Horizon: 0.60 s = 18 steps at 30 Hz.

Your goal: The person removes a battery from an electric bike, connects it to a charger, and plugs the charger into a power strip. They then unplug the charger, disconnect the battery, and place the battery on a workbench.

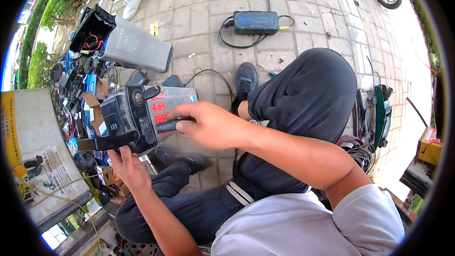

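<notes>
A battery pack (179,96) with a silver metal case, red markings and a black plastic end cap (116,114) lies tilted in front of me, its cap end toward the left. My left hand (130,168) is under the cap's near edge, fingers up against it, steadying it. A black carrying strap (108,141) juts out from the cap above that hand. My right hand (208,124) is closed around a black cylindrical piece (167,126), whose tip meets the cap beside its round sockets. Whether it is plugged in there, I cannot tell.
A second silver battery case (135,42), open-ended with wires inside, lies beyond. A black charger (256,22) with cables rests on the paving. Loose parts (71,95) are heaped at left beside a pale box (45,147). Coiled cables (360,154) lie right; another person's shoe (134,4) is at top.
</notes>
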Tool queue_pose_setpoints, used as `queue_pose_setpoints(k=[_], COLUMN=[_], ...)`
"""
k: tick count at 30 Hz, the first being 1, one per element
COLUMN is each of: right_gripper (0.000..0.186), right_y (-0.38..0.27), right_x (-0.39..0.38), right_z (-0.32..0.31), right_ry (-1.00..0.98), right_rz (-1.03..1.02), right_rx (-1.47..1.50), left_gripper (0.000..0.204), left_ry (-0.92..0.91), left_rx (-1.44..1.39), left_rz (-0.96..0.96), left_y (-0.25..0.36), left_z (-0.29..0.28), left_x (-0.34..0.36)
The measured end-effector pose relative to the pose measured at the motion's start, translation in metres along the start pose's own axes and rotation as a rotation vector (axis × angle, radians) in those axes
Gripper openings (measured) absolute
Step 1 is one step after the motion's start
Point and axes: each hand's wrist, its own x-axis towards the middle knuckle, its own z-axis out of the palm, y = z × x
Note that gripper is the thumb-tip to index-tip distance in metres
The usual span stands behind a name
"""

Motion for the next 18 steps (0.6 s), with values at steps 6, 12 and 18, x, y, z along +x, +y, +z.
queue_pose_setpoints(k=[6,12,18], right_gripper=[0.030,0.025,0.025], right_y=[0.005,0.006,-0.003], right_x=[0.001,0.008,0.011], right_z=[-0.006,0.008,0.028], right_ry=[-0.153,0.054,0.201], right_rz=[0.105,0.043,-0.235], right_rx=[0.347,0.133,-0.416], left_gripper=[0.050,0.054,0.054], left_ry=[-0.014,-0.046,-0.059], left_rx=[-0.048,-0.008,-0.019], left_rz=[0.023,0.012,0.009], left_y=[-0.002,-0.005,-0.002], left_z=[-0.001,-0.005,-0.004], left_x=[0.002,0.002,0.000])
